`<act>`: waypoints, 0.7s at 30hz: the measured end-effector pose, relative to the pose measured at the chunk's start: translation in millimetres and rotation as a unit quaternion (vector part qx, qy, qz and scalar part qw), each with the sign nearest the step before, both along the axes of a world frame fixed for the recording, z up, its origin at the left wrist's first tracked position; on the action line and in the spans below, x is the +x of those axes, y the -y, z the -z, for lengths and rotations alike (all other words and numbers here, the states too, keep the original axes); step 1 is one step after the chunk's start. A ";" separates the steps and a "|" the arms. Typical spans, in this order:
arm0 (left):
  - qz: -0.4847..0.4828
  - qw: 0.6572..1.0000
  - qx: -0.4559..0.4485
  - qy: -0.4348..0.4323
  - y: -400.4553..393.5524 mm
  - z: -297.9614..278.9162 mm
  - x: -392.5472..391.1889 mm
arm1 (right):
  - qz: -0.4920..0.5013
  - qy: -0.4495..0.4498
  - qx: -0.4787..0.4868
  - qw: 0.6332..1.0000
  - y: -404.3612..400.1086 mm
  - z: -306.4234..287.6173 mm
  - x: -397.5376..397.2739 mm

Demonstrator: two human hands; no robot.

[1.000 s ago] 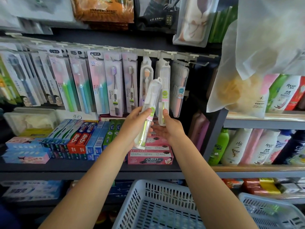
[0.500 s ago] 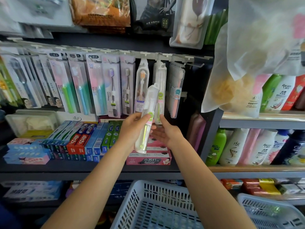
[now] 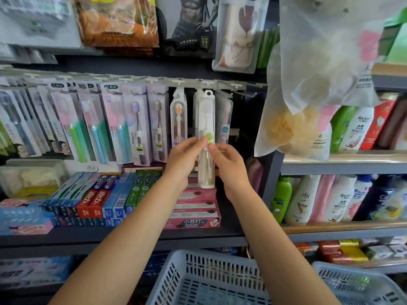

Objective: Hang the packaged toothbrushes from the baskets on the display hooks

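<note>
The clear, slim plastic toothbrush case with the green round sticker (image 3: 206,137) is held upright in front of the hook rail (image 3: 198,81), its hang-hole level with a hook, apparently so it can be slid on. The left hand (image 3: 182,160) pinches it mid-length; the right hand (image 3: 229,166) grasps the other side, steadying it. Two white slotted plastic baskets (image 3: 176,274) wait below.
</note>
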State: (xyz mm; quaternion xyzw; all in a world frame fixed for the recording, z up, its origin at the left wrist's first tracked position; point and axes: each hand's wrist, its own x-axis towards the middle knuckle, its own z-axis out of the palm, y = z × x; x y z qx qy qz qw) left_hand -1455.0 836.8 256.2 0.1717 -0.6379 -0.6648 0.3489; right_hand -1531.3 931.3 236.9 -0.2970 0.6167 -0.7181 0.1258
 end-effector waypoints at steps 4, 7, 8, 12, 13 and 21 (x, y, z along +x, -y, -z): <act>-0.001 1.000 0.022 -0.003 4.6 -5.6 -6.8 | 0.014 -0.006 -0.007 1.000 4.4 -7.5 -2.4; -0.004 0.999 0.034 -0.007 6.9 -4.1 -8.7 | 0.017 -0.002 -0.010 1.000 8.0 -8.2 -3.5; -0.005 0.999 0.036 -0.007 7.2 -3.8 -9.3 | 0.019 0.000 -0.012 1.000 8.7 -8.0 -4.1; -0.002 0.999 0.046 0.000 7.1 -9.2 -12.4 | 0.031 0.005 -0.009 0.999 9.9 -11.4 -5.2; -0.003 0.999 0.048 0.005 7.7 -10.3 -13.4 | 0.030 0.006 -0.008 0.999 10.6 -12.8 -6.2; -0.040 0.997 0.009 0.061 5.4 45.6 -12.1 | 0.001 0.068 0.054 0.996 14.7 33.9 -11.8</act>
